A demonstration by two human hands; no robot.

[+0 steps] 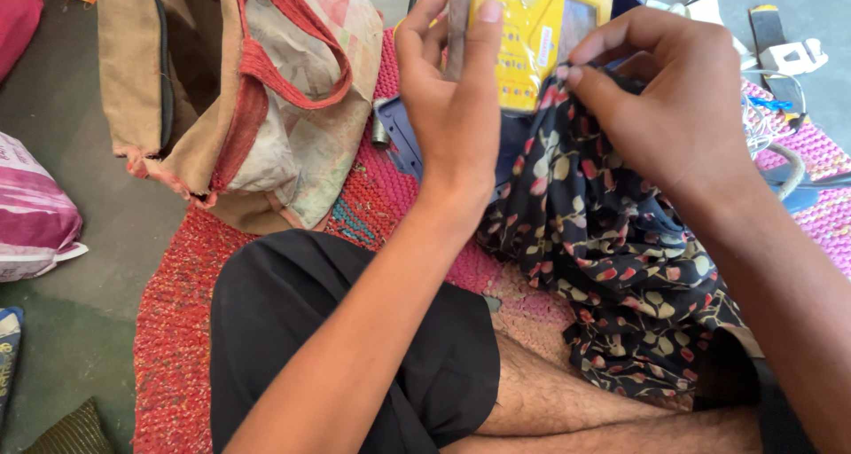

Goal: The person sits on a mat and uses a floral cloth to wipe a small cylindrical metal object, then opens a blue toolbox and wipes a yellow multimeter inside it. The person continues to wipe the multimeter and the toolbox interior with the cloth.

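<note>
Over woven red mat [177, 330], above crossed legs: left hand [452, 90] closed on edge of flat yellow box [532, 37], glossy plastic-wrapped, held upright, fingers curled over top, thumb on near face. Right hand [674, 99] pinches fold of dark floral cloth [612, 241] against box's lower corner, fingertips drawn together. Cloth soft, crumpled, draping over right knee. Blue plastic case [403, 144] behind box, on mat. Coarse jute bag [257, 99] with red cloth handles slumped at left; pink-striped sack [31, 210] at far left on grey floor.
</note>
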